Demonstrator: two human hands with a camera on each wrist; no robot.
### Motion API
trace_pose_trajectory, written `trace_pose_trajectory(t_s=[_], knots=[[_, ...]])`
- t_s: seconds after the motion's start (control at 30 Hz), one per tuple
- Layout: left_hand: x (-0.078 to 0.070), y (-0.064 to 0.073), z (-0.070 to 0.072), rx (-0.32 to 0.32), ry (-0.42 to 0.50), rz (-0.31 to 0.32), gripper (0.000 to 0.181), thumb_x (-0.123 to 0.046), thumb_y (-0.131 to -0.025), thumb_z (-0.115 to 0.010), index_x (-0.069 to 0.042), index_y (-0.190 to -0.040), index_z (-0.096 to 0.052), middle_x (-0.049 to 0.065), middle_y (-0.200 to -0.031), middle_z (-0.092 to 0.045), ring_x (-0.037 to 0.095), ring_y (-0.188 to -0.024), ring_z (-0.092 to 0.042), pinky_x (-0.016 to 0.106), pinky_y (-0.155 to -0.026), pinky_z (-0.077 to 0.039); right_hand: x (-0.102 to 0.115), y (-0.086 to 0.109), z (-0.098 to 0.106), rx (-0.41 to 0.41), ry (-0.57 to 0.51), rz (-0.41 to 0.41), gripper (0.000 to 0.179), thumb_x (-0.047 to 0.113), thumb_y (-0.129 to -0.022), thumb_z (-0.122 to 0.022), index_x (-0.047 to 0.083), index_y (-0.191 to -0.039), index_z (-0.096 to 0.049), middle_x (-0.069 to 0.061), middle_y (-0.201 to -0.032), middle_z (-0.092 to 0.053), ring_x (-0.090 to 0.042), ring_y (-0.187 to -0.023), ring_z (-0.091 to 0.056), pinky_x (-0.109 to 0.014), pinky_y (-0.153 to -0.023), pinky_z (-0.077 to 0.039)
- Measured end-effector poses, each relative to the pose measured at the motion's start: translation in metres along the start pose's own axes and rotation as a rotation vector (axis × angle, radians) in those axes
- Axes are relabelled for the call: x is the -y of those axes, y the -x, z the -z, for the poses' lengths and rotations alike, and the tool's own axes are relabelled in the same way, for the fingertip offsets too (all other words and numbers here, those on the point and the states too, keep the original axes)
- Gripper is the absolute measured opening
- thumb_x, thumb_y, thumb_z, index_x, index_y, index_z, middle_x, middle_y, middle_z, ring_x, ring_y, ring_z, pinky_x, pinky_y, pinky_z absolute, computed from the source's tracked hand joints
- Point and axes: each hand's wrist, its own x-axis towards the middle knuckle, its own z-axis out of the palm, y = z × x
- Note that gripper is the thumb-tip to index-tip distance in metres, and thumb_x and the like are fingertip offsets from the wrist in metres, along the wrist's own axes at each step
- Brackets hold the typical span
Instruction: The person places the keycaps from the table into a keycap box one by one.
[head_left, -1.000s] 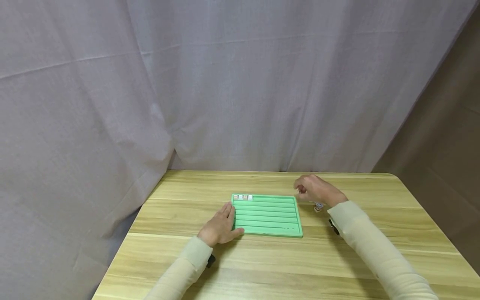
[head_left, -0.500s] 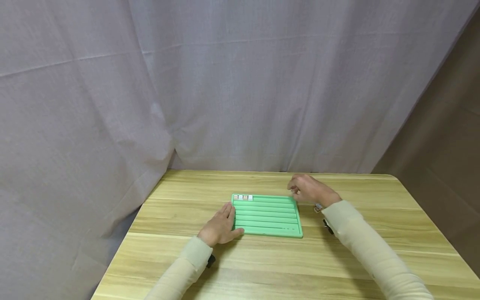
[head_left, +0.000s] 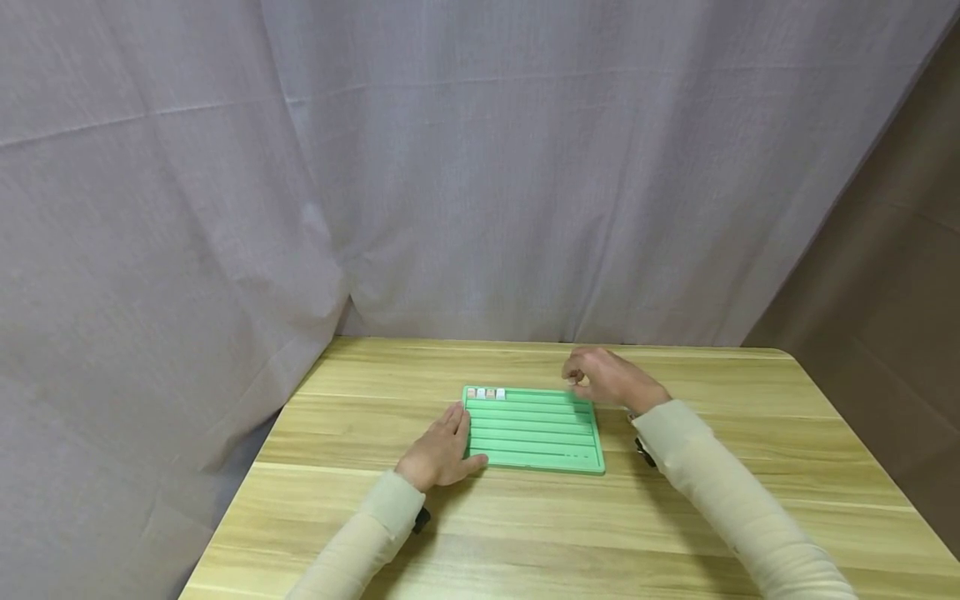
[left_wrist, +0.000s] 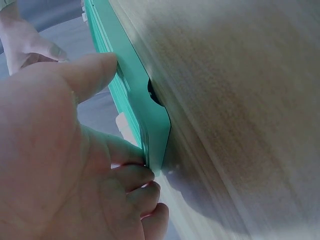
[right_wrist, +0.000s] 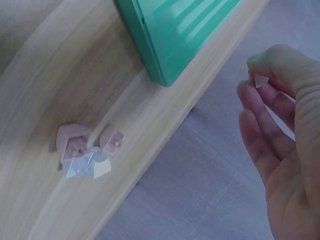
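Note:
A green ridged tray lies flat on the table, with several white and beige keycaps lined up at the far-left end of its top groove. My left hand rests along the tray's left edge, fingers extended, thumb touching the front-left corner; in the left wrist view the thumb lies over the green rim. Above the tray's far-right corner, my right hand pinches a small pale keycap between thumb and fingertips. The fingers partly cover that keycap.
Loose keycaps lie on the wooden table right of the tray, mostly hidden by the right wrist in the head view. The right wrist view shows pink keycaps and whitish ones. A grey curtain hangs behind the table.
My right hand has moved left, from beside the tray to over its far-right corner, keeping the keycap pinched. The left hand and the tray stay where they were.

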Motion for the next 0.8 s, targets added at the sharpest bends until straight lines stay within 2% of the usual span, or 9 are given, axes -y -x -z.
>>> trace_pose_trajectory(t_s=[0.27,0.63,0.8], knots=[[0.0,-0.001,0.0,0.003,0.009,0.005,0.089,-0.054,-0.107,-0.054,0.008,-0.164,-0.024,0.025,-0.175,-0.018,0.037,-0.165,-0.019,0.047,-0.135,-0.023,0.009,-0.008,-0.005,0.024,-0.02,-0.003,0.014,0.002,-0.09,-0.08,0.008,-0.103,-0.079,-0.005,-0.1,-0.076,-0.022,-0.093,-0.072,-0.031,-0.08,-0.063],[0.0,-0.002,0.002,0.012,0.003,0.013,0.089,-0.054,-0.107,-0.053,0.008,-0.164,-0.023,0.024,-0.175,-0.017,0.036,-0.165,-0.018,0.045,-0.136,-0.023,0.02,-0.027,-0.015,0.037,-0.076,0.028,0.015,-0.004,-0.088,-0.077,0.004,-0.1,-0.078,-0.01,-0.1,-0.078,-0.018,-0.09,-0.071,-0.031,-0.079,-0.064],[-0.001,-0.001,0.001,0.021,0.005,0.021,0.09,-0.055,-0.107,-0.053,0.007,-0.165,-0.023,0.023,-0.176,-0.017,0.035,-0.165,-0.018,0.046,-0.136,-0.022,0.023,-0.034,-0.023,0.049,-0.076,0.03,0.012,-0.002,-0.089,-0.077,0.003,-0.1,-0.077,-0.007,-0.098,-0.077,-0.014,-0.088,-0.068,-0.029,-0.077,-0.062]])
